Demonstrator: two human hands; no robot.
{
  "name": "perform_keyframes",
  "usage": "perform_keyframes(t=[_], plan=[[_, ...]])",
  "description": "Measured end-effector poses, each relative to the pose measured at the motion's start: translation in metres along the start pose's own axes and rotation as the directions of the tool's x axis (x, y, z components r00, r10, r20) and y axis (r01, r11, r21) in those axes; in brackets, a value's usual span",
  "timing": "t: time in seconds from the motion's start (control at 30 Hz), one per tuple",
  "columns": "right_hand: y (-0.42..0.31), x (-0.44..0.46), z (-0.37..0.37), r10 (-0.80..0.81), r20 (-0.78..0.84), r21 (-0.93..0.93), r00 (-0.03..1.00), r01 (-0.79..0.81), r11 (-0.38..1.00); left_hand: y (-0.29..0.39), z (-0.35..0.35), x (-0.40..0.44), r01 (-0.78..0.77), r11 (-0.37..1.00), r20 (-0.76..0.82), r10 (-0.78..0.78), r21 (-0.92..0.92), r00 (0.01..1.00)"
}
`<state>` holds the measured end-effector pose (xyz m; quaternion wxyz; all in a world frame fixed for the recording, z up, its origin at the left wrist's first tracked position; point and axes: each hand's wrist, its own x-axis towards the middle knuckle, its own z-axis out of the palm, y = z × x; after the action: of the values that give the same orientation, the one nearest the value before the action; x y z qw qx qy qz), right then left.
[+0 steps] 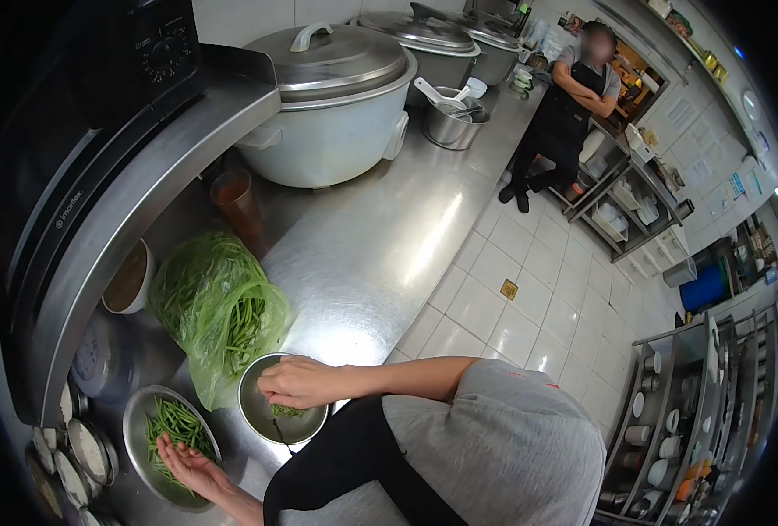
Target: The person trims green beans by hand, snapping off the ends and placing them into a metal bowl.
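I have my right grip (300,384) curled over green pieces (286,410) in a bowl (300,430), its hold hidden; my left grip (194,472), loosely open, meets green beans (172,421) beside it.

Open green plastic bag (192,351), beans (244,323) inside | steel bowl (144,405), long beans (179,424) | second bowl (307,428), green bits (286,410)

White square tiles cover the floor (459,337) around a small brownish drain cover (509,289). Light glares off the long stainless-steel desk (398,254). Dark metal racks (669,430) stand across the floor, and papers hang on the pale wall (700,140) beyond.
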<state>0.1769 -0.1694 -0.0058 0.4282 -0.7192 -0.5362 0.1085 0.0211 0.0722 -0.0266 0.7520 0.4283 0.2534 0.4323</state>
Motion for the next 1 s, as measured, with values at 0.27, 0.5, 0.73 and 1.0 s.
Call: perform_keyframes(t=[0.27,0.5,0.73,1.0], plan=[[-0.012,-0.001,-0.017,-0.039,0.173,-0.019,0.984,0.043,0.999,-0.011,0.025,-0.012,0.082,0.996,-0.028,-0.081,0.040,0.996],[-0.009,-0.002,-0.113,0.151,-0.335,0.876,0.930,0.248,0.414,-0.003,0.013,-0.010,0.043,0.999,0.066,-0.044,0.025,0.997],[0.106,-0.045,-0.119,0.889,-0.222,0.808,0.400,0.586,-0.062,-0.006,0.017,-0.008,0.052,0.998,0.069,-0.055,0.034,0.996],[0.099,-0.049,-0.107,0.870,-0.253,0.868,0.423,0.496,0.011,-0.008,0.018,-0.006,0.066,0.997,0.114,-0.071,0.042,0.991]])
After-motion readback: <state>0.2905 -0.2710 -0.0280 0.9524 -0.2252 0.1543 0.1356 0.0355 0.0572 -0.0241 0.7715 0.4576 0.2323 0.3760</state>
